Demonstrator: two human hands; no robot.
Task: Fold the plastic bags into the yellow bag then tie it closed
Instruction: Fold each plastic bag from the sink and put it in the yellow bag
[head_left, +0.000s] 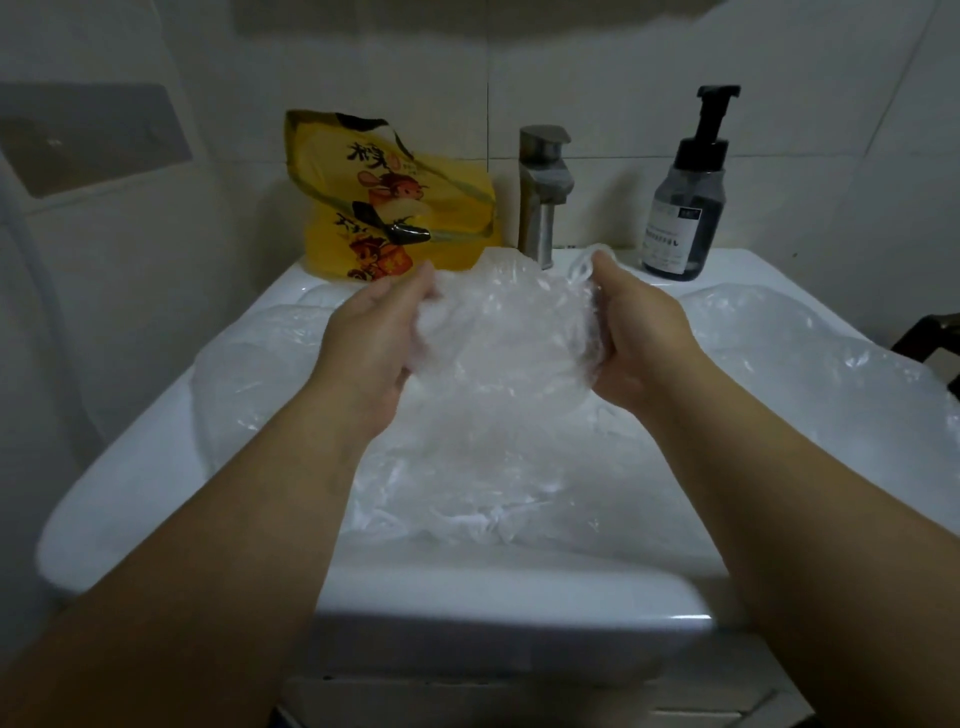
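Held item: clear plastic bag (509, 358), crumpled, stretched between both hands.

- Left hand (371, 340): fingers curled into the bag's left edge.
- Right hand (641, 345): fingers closed on the right edge, near a handle loop.
- Below the grip: white sink (156, 467), with more clear bags (810, 358) lying to either side; their number is unclear.
- Beyond the left hand: yellow bag (384, 202), upright against the wall.
- Beyond the grip: faucet (543, 192).
- Beyond the right hand: pump bottle (685, 202).

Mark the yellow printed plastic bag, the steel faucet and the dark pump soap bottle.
yellow printed plastic bag (328, 245), head view, lower yellow front
steel faucet (537, 228), head view, upright column
dark pump soap bottle (688, 192), head view, upper body
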